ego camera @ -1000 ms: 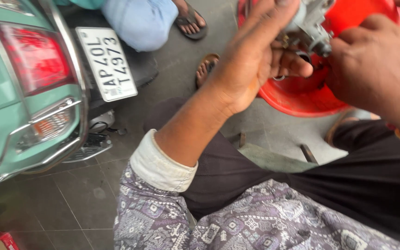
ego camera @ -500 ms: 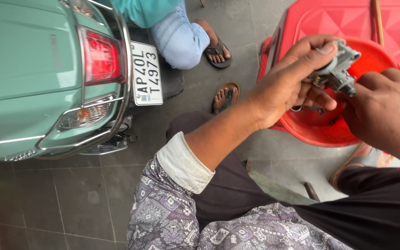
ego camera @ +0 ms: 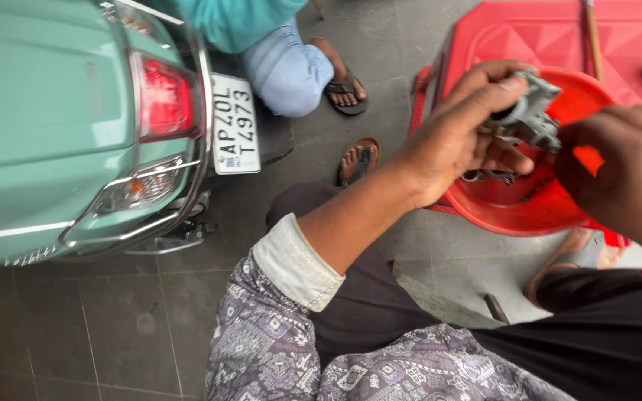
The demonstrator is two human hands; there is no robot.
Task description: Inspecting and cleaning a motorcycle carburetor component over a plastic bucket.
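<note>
Gripped: blocky grey metal part [ego camera: 530, 111].

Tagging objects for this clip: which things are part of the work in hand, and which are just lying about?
In hand:
- left hand gripping the grey metal engine part
- right hand at the same part
- orange bowl under it, with small metal bits inside

Lying about:
- green scooter
- red plastic stool
- another person's sandalled foot
</note>
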